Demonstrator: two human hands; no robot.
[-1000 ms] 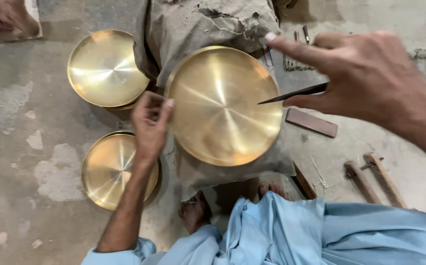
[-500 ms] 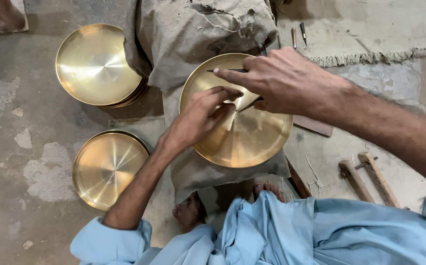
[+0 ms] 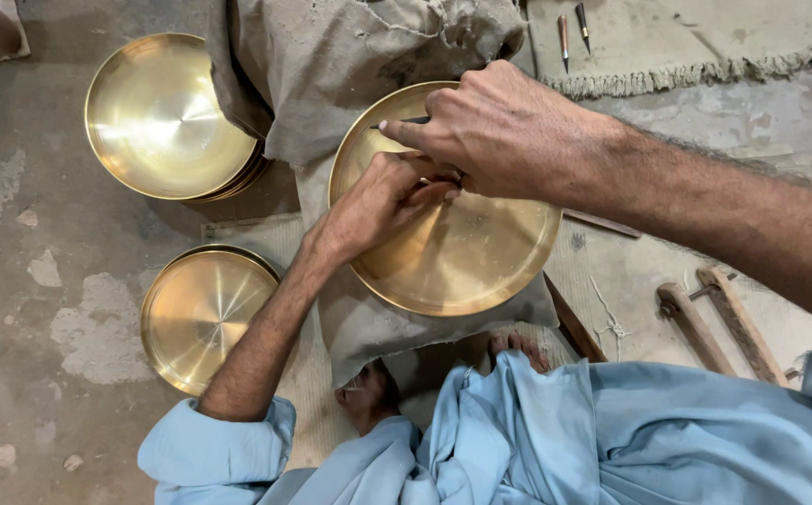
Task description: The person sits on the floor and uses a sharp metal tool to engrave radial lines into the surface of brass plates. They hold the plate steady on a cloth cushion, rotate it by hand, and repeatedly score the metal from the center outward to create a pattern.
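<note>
Floor: bare concrete (image 3: 13,187), sacking under brass plate (image 3: 481,262).
Change: both hands now meet over plate.
Right hand (image 3: 499,131): closed around thin dark tool (image 3: 406,121).
Left hand (image 3: 378,201): fingertips curled, steadying the tool tip, gripping nothing itself.

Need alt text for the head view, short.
Both hands meet over a brass plate on sackcloth: the right hand holds a thin dark tool, the left hand fingertips on the plate. Two stacks of brass plates lie on the floor.

Single head view; looks steeply down from above, close over brass plate (image 3: 452,234) on sacking; floor around.
</note>
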